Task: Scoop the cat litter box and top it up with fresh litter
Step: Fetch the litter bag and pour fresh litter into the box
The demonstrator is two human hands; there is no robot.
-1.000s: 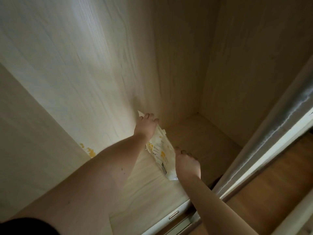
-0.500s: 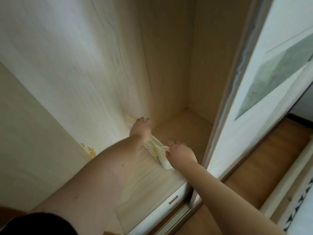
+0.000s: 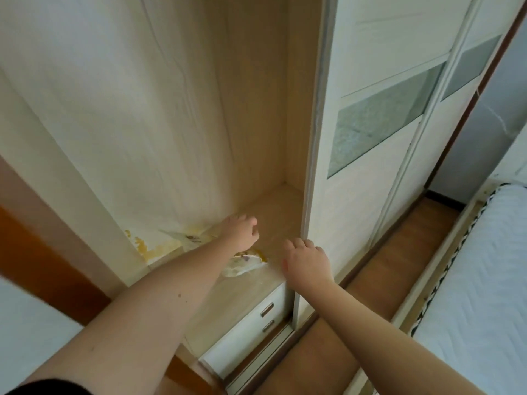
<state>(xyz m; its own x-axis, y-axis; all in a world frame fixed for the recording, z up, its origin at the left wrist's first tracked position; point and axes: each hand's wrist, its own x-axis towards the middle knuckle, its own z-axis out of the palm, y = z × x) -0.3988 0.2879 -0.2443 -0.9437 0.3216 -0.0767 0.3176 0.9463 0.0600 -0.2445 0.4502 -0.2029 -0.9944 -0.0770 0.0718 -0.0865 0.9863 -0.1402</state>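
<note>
My right hand has let go, fingers loosely curled; left hand hides its grip on the litter bag.

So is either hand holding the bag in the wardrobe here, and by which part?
The left hand lies over the litter bag near its top, grip hidden, so I cannot tell. The right hand holds nothing.

A pale wood-grain shelf forms the floor of an open wardrobe compartment. On it, against the left wall, lies 1 white bag with yellow print, partly hidden by a forearm. Under the shelf's front edge sit 2 white drawers with small metal handles. Below lies a brown wooden floor.
</note>
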